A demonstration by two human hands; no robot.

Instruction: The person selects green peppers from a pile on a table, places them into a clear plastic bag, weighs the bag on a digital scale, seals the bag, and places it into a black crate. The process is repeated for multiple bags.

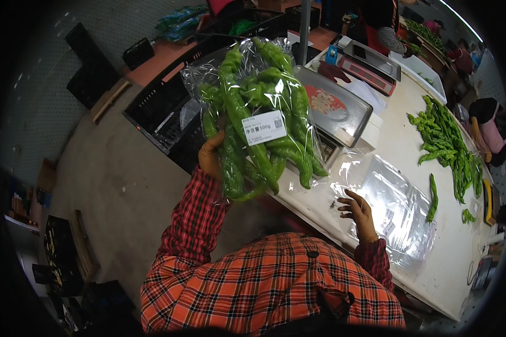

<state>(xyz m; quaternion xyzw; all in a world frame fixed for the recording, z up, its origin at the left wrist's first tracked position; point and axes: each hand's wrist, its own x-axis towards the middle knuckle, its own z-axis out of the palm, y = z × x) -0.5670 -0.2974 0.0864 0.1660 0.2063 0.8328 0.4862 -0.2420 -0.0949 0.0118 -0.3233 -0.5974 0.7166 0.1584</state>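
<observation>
My left hand [211,156] holds up a clear plastic bag of long green peppers [236,105] by its left side; my fingers are mostly hidden behind it. A white printed label [264,128] is stuck on the bag's front. Over the table's near edge, my right hand [360,215] has its fingers apart and holds nothing. Beside it on the white table [405,126] lies a stack of flat clear plastic bags [398,189]. One loose green pepper [433,198] rests on the stack's right part.
Behind the held bag stands a scale with a steel pan [341,109], and a red scale [369,69] is farther back. Green peppers [447,147] are heaped at the right. Black crates [164,101] stand left of the table. Other people work at the far side, one sleeve [390,40] reaching in.
</observation>
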